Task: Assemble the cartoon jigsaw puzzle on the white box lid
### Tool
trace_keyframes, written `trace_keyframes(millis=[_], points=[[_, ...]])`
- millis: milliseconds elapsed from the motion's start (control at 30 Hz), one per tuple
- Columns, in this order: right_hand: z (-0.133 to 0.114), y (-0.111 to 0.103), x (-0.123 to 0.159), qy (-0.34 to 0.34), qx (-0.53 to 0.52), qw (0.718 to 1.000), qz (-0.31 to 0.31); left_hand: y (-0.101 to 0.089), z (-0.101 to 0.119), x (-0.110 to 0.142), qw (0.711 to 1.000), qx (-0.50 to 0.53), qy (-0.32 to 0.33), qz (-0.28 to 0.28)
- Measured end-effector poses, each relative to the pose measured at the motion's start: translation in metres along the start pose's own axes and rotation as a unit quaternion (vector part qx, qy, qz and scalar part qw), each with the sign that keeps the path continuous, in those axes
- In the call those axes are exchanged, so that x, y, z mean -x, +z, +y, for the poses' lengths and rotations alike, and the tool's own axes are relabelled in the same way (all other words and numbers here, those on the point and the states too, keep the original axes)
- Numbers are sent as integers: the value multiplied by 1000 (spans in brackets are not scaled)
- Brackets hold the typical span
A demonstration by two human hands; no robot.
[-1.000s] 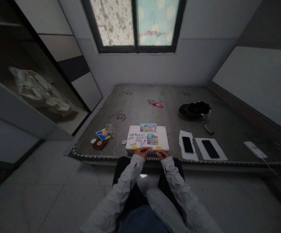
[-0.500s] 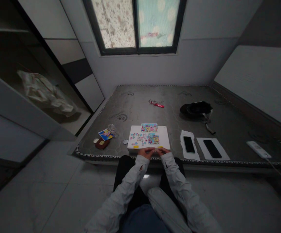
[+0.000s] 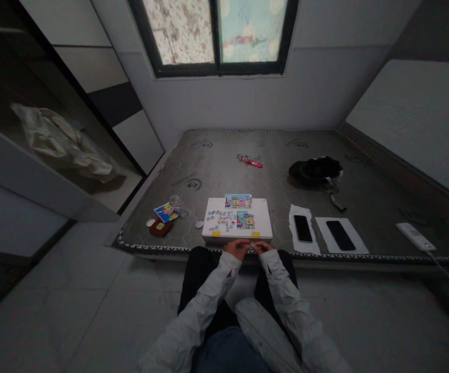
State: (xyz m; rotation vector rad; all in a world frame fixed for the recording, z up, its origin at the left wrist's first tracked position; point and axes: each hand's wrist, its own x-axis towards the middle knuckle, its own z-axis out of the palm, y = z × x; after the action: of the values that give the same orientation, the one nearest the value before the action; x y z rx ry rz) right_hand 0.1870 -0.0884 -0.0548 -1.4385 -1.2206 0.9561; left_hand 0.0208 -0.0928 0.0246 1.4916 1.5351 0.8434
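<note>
Fingertips meet over a small pale thing (image 3: 252, 245) just in front of a white box (image 3: 264, 211) on the grey mattress (image 3: 216, 166), where my left hand (image 3: 237, 248) and right hand (image 3: 262, 247) now work side by side. A second ago a gap stood between them; it has since closed, and my grip has sunk a little from the box's front edge toward my lap. Both hands appear clamped on the pale thing, pinching it from either side, though it is too small and dim for me to tell its shape or whether it is one part or two. To my mind, the change turns the work into close two-handed handling in the air, rather than placing on the box. Nothing on the lid seems to have shifted in that second: loose puzzle pieces (image 3: 229, 213) lie scattered across its left half, a partly built picture (image 3: 245, 220) sits right of its middle, and a cartoon card (image 3: 239, 201) lies along the far edge. Two yellow tabs (image 3: 256, 234) mark the near edge, neither under my fingers. Left of the box rest a round white disc (image 3: 199, 224) and a brown pouch (image 3: 160, 227); to its right lie two phones (image 3: 303, 228) on white sheets.
</note>
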Motion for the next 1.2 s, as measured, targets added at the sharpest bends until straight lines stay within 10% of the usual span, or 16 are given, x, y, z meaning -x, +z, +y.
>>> trace_keyframes(millis=[567,1200], points=[[29,20,23,83,39,995,29,-2,-35,5,986,-112,84,-90],[12,21,37,12,35,999,9,-11,-45,9,973,-179,110,-95]])
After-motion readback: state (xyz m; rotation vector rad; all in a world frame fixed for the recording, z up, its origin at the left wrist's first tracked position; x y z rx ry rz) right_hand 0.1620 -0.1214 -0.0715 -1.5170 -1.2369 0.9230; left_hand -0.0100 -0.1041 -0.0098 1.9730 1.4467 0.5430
